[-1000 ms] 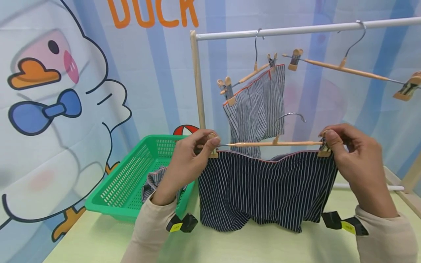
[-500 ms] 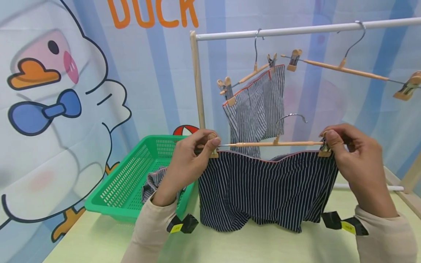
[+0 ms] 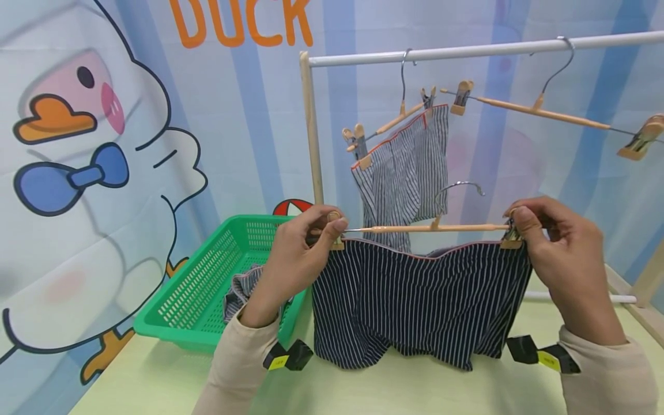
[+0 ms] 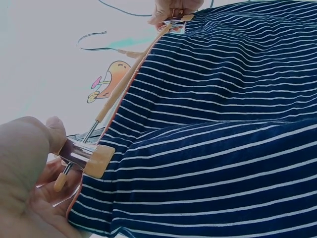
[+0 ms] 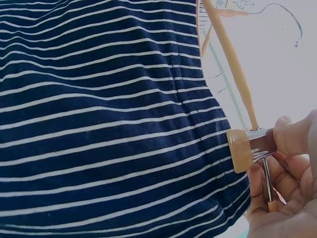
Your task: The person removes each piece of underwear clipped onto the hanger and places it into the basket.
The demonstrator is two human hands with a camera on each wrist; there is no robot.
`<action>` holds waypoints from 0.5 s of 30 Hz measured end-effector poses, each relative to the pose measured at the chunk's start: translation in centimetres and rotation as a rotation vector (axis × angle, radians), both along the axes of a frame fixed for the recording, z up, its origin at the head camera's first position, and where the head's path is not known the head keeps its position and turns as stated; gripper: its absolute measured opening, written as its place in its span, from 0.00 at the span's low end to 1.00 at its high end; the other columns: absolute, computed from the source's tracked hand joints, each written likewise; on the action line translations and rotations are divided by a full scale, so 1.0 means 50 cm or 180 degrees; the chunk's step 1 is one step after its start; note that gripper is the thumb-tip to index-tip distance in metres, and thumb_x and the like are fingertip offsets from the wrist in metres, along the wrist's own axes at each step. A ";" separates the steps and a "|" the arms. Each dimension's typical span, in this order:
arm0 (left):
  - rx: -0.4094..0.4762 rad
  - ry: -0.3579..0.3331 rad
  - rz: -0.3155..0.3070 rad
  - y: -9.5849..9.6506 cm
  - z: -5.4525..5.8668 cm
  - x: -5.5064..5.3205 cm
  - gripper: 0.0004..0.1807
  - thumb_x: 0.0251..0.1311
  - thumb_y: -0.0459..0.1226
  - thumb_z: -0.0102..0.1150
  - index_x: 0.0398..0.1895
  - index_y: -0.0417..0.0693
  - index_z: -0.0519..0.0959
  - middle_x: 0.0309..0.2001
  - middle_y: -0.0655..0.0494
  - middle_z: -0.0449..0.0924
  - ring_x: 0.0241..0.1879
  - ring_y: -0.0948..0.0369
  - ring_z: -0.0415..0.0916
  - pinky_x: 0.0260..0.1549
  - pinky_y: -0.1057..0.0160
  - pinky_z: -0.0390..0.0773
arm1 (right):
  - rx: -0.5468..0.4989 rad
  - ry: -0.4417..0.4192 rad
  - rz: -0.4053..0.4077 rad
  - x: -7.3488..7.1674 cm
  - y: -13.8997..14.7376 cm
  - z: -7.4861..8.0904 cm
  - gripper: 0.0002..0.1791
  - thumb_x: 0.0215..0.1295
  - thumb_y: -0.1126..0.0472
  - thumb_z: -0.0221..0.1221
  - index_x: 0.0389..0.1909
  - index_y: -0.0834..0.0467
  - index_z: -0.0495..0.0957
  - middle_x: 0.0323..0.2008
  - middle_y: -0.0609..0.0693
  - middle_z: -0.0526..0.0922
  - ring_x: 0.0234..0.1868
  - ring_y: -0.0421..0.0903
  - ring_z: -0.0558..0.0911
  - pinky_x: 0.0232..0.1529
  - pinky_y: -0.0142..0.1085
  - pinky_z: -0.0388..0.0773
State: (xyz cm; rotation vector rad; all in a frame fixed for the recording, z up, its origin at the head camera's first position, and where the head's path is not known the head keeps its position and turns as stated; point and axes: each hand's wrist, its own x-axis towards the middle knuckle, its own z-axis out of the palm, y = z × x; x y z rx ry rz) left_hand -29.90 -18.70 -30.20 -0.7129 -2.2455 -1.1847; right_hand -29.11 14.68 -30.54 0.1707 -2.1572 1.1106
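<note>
At the far left of my head view I see a printed cartoon duck (image 3: 78, 242) on the backdrop, and just right of it a green basket (image 3: 173, 333) on the pale table (image 3: 410, 397), with crumpled striped cloth (image 3: 245, 285) inside. Next I pick out the left hand (image 3: 297, 253), reaching up past the basket from a beige sleeve (image 3: 238, 363); its thumb and fingers are closed together, pinching the left clip (image 4: 100, 161), whose wooden pad lies over a waistband. That waistband belongs to the dark striped shorts (image 3: 420, 302), which hang spread between the two hands, in front of the rack and above the table. Along their top edge I follow the wooden hanger (image 3: 404, 229), roughly level, its metal hook curving upward, well below and apart from the white rail (image 3: 358, 59). Behind it I have light striped shorts (image 3: 407, 167) with an orange-red edge, clipped to a hanger on the rail and tilted, left end lower. Farther right, the right hand (image 3: 568, 253) mirrors the left: I read thumb and fingers pinched on the right clip (image 5: 240, 151), its pad likewise over the waistband. Above that hand I see another clip hanger (image 3: 570, 118) hooked on the rail, its right end lower.
</note>
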 end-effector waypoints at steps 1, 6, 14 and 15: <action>-0.0002 0.0003 0.0000 0.000 0.000 0.000 0.12 0.73 0.43 0.53 0.48 0.49 0.81 0.37 0.52 0.85 0.36 0.63 0.82 0.36 0.62 0.81 | -0.0008 0.0006 0.0000 0.000 0.000 0.000 0.15 0.75 0.51 0.53 0.48 0.56 0.82 0.33 0.24 0.76 0.34 0.33 0.72 0.36 0.27 0.63; -0.0003 0.0027 -0.0010 0.002 -0.001 0.000 0.11 0.73 0.43 0.53 0.48 0.48 0.81 0.37 0.52 0.85 0.35 0.63 0.82 0.35 0.63 0.81 | -0.0025 -0.0004 0.0000 0.000 0.001 -0.002 0.15 0.75 0.52 0.53 0.48 0.56 0.82 0.34 0.24 0.76 0.35 0.33 0.72 0.36 0.27 0.63; -0.0027 0.0038 0.0007 0.003 -0.002 -0.001 0.11 0.72 0.42 0.53 0.48 0.48 0.81 0.37 0.51 0.86 0.36 0.62 0.83 0.35 0.63 0.82 | -0.0107 -0.0017 0.0105 0.000 0.002 -0.001 0.13 0.75 0.53 0.54 0.47 0.55 0.82 0.31 0.26 0.78 0.32 0.34 0.74 0.34 0.27 0.64; -0.0019 0.0041 0.0002 0.003 -0.002 -0.001 0.11 0.73 0.42 0.53 0.48 0.47 0.81 0.37 0.51 0.86 0.36 0.62 0.83 0.35 0.63 0.82 | -0.0101 -0.0016 0.0111 0.000 0.002 -0.001 0.13 0.75 0.52 0.54 0.47 0.54 0.82 0.31 0.26 0.78 0.31 0.34 0.74 0.33 0.27 0.64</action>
